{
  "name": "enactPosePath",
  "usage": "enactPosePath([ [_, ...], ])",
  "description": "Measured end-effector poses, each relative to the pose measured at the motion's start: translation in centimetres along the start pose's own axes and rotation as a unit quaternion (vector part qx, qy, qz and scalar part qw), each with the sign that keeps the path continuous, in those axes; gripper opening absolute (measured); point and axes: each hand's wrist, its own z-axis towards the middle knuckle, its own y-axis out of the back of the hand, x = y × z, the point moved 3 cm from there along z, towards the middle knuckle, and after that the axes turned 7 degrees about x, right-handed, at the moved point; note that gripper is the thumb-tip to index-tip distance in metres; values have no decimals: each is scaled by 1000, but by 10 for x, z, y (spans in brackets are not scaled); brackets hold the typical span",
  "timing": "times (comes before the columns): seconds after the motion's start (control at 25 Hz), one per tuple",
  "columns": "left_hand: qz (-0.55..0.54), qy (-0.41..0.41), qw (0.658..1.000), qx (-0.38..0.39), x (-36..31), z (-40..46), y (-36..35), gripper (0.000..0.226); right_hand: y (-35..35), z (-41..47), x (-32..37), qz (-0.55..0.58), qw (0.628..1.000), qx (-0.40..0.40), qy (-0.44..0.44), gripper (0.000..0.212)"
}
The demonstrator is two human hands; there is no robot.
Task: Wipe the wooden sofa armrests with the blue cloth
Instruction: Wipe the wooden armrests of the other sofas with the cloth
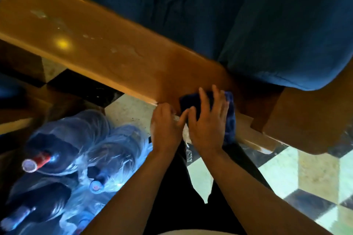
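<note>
Your right hand (207, 120) lies flat, fingers spread, pressing the blue cloth (230, 116) onto the near end of the wooden armrest (107, 49). Your left hand (165, 126) sits just beside it at the armrest's edge, fingers curled; whether it pinches anything, cannot tell, as blur hides it. Cloth looks soft, light, bunched under the palm, so it will likely ride up unless held broad and flat. Pale smears remain farther along the armrest. Blue cushion (267, 25) beside the wood. Wrapped bottles (63, 150) on the floor.
</note>
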Motion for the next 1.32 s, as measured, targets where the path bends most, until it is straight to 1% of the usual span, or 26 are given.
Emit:
enactPosePath([
  [0.08, 29, 6, 999, 35, 9, 6, 10, 39, -12, -8, -9, -87, 994, 59, 29, 67],
  [0.12, 36, -10, 998, 43, 12, 9, 14, 41, -14, -6, -17, -114, 990, 68, 37, 70],
  [0.2, 28, -33, 998, 39, 17, 16, 22, 48, -11, 5, -32, -139, 988, 61, 34, 73],
  [0.28, -16, -12, 999, 33, 23, 23, 28, 60, -8, 18, -40, -149, 988, 44, 20, 73],
  [0.32, -41, 7, 999, 29, 25, 27, 28, 66, -9, 25, -40, -159, 986, 39, 29, 74],
  [0.36, -59, 24, 998, 23, 27, 30, 29, 70, -11, 31, -37, -173, 983, 38, 55, 74],
  [0.44, -78, 27, 996, 20, 29, 33, 28, 72, -9, 44, -31, -193, 973, 44, 121, 75],
  [0.52, -90, 22, 995, 30, 33, 34, 28, 69, -5, 64, -18, -192, 969, 44, 152, 74],
  [0.64, -122, 35, 991, 36, 38, 34, 28, 66, -2, 106, 14, -184, 974, 11, 131, 72],
  [0.72, -160, 53, 985, 35, 41, 33, 30, 65, 2, 141, 39, -170, 981, 12, 97, 68],
  [0.8, -197, 65, 978, 24, 41, 32, 33, 66, 4, 178, 59, -127, 987, 69, 73, 68],
  [0.84, -216, 72, 974, 16, 42, 33, 35, 68, 4, 196, 68, -98, 985, 125, 61, 69],
  [0.88, -237, 80, 968, 9, 43, 34, 36, 69, 3, 213, 75, -56, 977, 204, 36, 68],
  [0.92, -256, 87, 963, 3, 45, 34, 37, 70, 2, 224, 81, 3, 960, 279, 10, 66],
  [0.96, -270, 91, 958, -4, 46, 35, 38, 70, 2, 231, 85, 54, 944, 325, -5, 61],
  [1.0, -283, 95, 954, -10, 48, 36, 39, 69, 3, 231, 87, 70, 940, 335, 4, 55],
  [1.04, -298, 102, 949, -18, 50, 39, 41, 69, 5, 228, 88, 56, 948, 309, 40, 50],
  [1.08, -315, 115, 942, -30, 52, 41, 41, 70, 7, 220, 85, 25, 963, 255, 89, 46],
  [1.12, -333, 138, 932, -42, 54, 42, 42, 70, 5, 203, 80, -20, 972, 181, 148, 47],
  [1.16, -356, 166, 919, -48, 55, 43, 42, 71, 2, 178, 74, -79, 969, 114, 206, 52],
  [1.2, -386, 189, 902, -48, 52, 44, 43, 71, -4, 148, 69, -127, 959, 67, 243, 58],
  [1.24, -415, 206, 885, -45, 50, 45, 42, 69, -10, 120, 64, -157, 954, 44, 252, 62],
  [1.32, -443, 226, 867, -42, 51, 46, 41, 56, -27, 76, 54, -192, 945, 55, 258, 66],
])
